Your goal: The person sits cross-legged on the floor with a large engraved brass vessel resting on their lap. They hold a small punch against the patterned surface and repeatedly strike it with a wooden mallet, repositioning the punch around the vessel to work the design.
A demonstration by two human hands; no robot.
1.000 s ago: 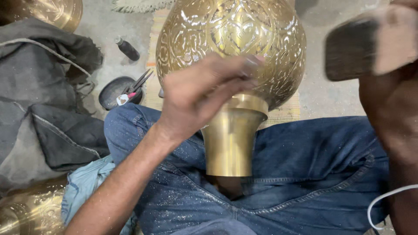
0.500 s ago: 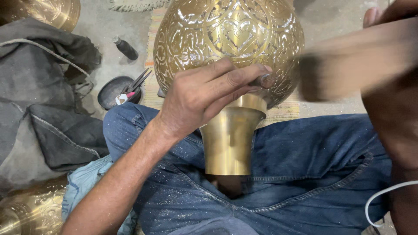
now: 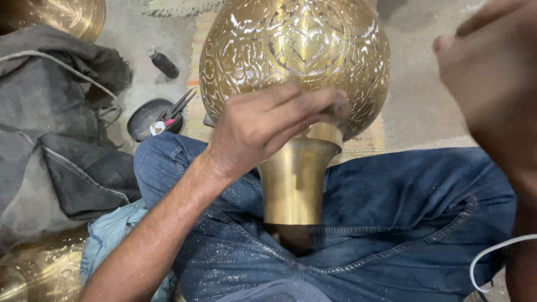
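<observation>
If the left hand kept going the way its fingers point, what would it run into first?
Almost nothing lies between: the left hand points right, fingertips apparently already at the engraved brass vessel, near its neck. Depth is hard to judge.

just one head cam, looking steeply down at the lap, super close to the brass vase (image 3: 293, 61) and jeans (image 3: 391, 223).

Golden brass vase (image 3: 296, 56) with engraved floral pattern; blue jeans (image 3: 391, 223).

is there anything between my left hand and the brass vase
Nothing visible. The left hand already rests on the brass vase, fingertips near its neck. The right hand is raised off to the side, blurred.
</observation>
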